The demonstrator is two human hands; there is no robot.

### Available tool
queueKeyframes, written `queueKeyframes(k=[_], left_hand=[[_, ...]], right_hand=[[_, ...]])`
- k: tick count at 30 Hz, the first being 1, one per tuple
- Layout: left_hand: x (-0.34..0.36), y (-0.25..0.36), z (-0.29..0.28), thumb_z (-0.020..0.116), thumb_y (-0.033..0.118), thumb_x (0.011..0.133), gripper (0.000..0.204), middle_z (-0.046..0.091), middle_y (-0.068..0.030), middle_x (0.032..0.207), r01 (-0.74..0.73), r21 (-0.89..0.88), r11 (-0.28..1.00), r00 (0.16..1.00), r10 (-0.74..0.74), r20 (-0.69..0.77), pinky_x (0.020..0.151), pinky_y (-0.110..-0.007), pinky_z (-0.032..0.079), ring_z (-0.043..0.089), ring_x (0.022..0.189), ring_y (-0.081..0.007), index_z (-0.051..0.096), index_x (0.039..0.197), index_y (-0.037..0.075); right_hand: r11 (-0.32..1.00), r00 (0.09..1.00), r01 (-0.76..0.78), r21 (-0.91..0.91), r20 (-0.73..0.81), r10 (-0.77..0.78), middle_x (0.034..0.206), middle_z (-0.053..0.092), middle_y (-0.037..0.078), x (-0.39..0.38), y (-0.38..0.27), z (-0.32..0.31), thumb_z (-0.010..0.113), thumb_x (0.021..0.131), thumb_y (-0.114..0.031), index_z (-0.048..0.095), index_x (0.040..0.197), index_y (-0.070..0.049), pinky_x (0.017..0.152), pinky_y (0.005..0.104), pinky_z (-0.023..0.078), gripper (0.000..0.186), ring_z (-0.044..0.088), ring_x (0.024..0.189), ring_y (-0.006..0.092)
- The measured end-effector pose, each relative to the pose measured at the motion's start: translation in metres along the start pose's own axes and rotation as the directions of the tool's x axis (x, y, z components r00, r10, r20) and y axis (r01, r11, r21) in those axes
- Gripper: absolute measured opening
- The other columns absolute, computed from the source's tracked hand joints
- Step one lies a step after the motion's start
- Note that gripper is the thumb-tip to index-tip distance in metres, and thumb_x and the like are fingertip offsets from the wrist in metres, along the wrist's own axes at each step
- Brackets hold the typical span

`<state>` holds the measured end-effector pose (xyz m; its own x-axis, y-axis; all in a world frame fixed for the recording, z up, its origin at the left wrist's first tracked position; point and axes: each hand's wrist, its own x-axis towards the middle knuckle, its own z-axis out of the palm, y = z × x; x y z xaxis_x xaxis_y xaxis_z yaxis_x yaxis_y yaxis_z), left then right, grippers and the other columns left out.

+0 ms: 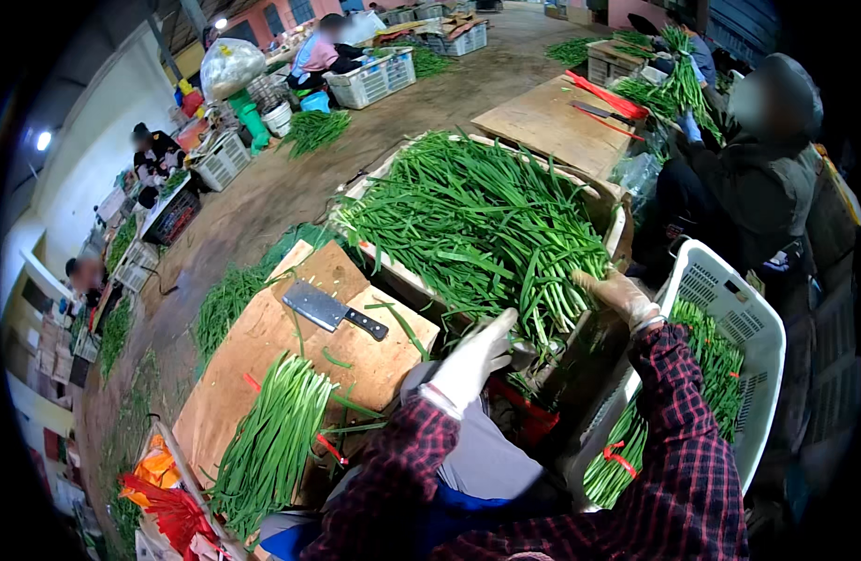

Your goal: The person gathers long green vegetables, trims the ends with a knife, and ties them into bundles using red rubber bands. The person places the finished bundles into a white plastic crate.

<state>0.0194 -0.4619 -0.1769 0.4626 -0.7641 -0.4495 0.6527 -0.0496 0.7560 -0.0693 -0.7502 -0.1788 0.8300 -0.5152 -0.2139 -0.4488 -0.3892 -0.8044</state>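
A heap of loose garlic chives [477, 220] fills the large crate in front of me, pale stem ends towards me. My right hand [620, 297], in a pale glove, closes on stems at the heap's near right corner. My left hand [475, 363], gloved in white, is at the crate's near side with fingers stretched towards the stems, holding nothing I can see. To its left a cleaver [332, 310] with a black handle lies on a wooden board [232, 388]. A bunch of garlic chives [276, 435] rests on the board near a red tie [332, 449].
On my right a white plastic basket [765, 351] holds bunches with red ties. Red and orange plastic [173, 505] sits at the lower left. A co-worker [758, 178] at the right holds greens beside another board [552, 126]. Other people work among crates farther back.
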Motion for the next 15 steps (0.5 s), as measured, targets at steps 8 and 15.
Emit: queueKeyframes(k=[8, 15], left_hand=[[0.071, 0.0, 0.039, 0.059, 0.046, 0.093, 0.058, 0.054, -0.0122, 0.13, -0.001, 0.016, 1.0, 0.999, 0.0, 0.054, 0.095, -0.043, 0.042, 0.056, 0.11, -0.0256, 0.051, 0.134, 0.007], [0.054, -0.026, 0.019, 0.044, 0.039, 0.101, 0.048, 0.053, -0.0066, 0.133, 0.026, -0.579, 0.815, 0.978, 0.101, 0.185, 0.105, -0.038, 0.039, 0.05, 0.122, -0.0209, 0.044, 0.139, 0.009]], right_hand=[[0.955, 0.928, 0.219, -0.203, -0.259, -0.267, 0.096, 0.068, 0.02, -0.001, 0.026, 0.031, 0.076, 0.078, -0.039, 0.055, 0.116, -0.001, 0.072, 0.0396, 0.053, 0.059, 0.067, 0.083, 0.0316], [0.411, 0.766, 0.261, -0.874, -0.072, -0.639, 0.074, 0.057, 0.01, -0.072, -0.049, 0.107, 0.052, 0.087, -0.016, 0.044, 0.129, 0.011, 0.05, 0.0377, 0.049, 0.05, 0.06, 0.058, 0.0216]])
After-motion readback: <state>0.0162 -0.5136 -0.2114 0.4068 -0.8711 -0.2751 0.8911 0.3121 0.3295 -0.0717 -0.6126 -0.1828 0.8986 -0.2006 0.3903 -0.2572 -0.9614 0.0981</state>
